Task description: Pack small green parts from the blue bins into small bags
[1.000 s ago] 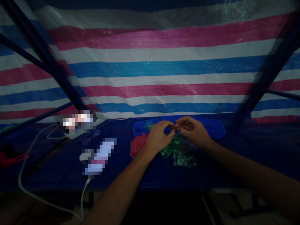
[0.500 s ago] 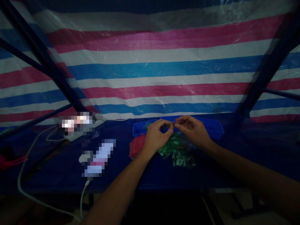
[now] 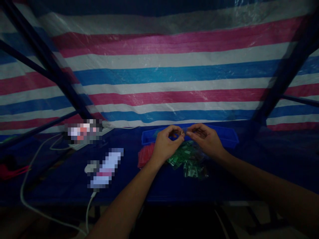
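My left hand (image 3: 166, 145) and my right hand (image 3: 205, 139) meet over the far middle of a dark blue table (image 3: 62, 179). Both are closed in a pinch, fingertips nearly touching, around a tiny part (image 3: 182, 132) too small to name. Under them lies a heap of small green plastic packets (image 3: 189, 161). A red packet (image 3: 145, 154) sits just left of my left wrist. Behind my hands stands a long blue tray (image 3: 229, 137).
A striped pink, blue and white tarpaulin (image 3: 164, 76) hangs behind the table. Dark metal poles (image 3: 47, 59) slant at left and right. A white power strip (image 3: 82, 141), a blurred object (image 3: 104, 167) and a white cable (image 3: 27, 199) lie on the left.
My hands have risen slightly and the pinched fingertips have shifted a little apart, with the tiny part showing between them. Nothing else has moved.
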Demonstrator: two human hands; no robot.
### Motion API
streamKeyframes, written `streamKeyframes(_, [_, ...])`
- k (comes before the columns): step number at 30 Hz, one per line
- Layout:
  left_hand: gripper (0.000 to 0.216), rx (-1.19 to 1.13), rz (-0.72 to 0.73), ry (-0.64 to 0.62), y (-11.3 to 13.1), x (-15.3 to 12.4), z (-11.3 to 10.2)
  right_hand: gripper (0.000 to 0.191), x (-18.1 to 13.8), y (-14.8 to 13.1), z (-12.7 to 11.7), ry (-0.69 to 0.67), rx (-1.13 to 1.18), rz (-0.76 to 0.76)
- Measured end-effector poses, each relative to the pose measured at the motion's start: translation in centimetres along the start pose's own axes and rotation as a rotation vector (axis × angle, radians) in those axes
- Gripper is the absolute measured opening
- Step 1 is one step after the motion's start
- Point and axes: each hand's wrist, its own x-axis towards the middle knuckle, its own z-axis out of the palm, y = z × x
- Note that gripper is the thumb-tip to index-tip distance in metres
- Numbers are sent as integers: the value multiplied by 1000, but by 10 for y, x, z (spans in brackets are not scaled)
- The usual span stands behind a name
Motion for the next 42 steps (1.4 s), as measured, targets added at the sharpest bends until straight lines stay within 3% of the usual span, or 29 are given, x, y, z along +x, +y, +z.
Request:
streamKeyframes(8, [7, -46, -2, -17, 2, 1, -2, 27, 1, 2, -3, -38, 38, 18])
streamKeyframes(19, [10, 69, 26, -34, 1, 1, -1, 25, -1, -5, -3, 3, 7, 9])
streamKeyframes(24, [11, 110, 108, -24, 7, 0, -3, 30, 4, -1, -6, -62, 166, 79])
streamKeyframes(29, [15, 112, 224, -36, 11, -1, -5, 32, 5, 3, -3, -173, 273, 246])
streamKeyframes(35, [13, 104, 181, -34, 8, 1, -6, 35, 5, 2, -6, -152, 362, 332])
streamKeyframes(40, [42, -14, 65, -26, 3, 0, 0, 37, 7, 2, -7, -132, 343, 312])
streamKeyframes(42, [42, -44, 39, -25, 1, -1, 1, 36, 7, 3, -7, -111, 313, 296])
